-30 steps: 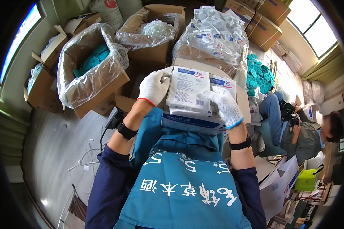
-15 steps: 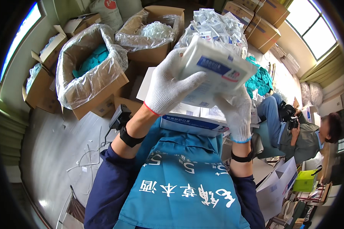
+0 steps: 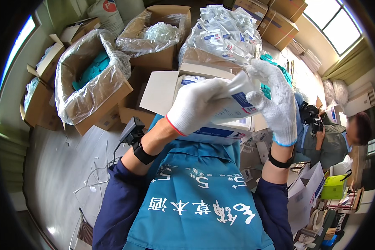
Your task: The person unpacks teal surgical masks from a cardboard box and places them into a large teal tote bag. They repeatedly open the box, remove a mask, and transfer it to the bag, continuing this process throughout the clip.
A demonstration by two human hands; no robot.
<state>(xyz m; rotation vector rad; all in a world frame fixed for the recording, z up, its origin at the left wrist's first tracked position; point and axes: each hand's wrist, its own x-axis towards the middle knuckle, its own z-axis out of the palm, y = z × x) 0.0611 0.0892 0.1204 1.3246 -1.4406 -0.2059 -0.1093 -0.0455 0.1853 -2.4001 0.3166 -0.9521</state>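
My left hand (image 3: 200,101), in a white knit glove with a red cuff, is closed on a flat white sealed packet (image 3: 241,101) with a blue label. The packet is tilted, and the fingers hide part of it, so I cannot tell if it is one or a stack. My right hand (image 3: 277,100), gloved with a blue cuff, is at the packet's right edge. Its thumb and fingers are apart. Below both hands is an open white carton (image 3: 214,132) with a blue band and raised flaps. More white packets (image 3: 191,80) lie inside it.
Behind the carton is a lined box heaped with packets (image 3: 225,35). To its left are a box of white material (image 3: 164,33) and a plastic-lined box (image 3: 91,98) with teal cloth. A seated person (image 3: 333,133) holds a black device at right. Brown cartons (image 3: 277,29) are stacked far right.
My right hand has let go of the packets and moved right, its fingers now apart. My left hand has moved a little right and lower, turning the packet edge-on. More of the carton shows.
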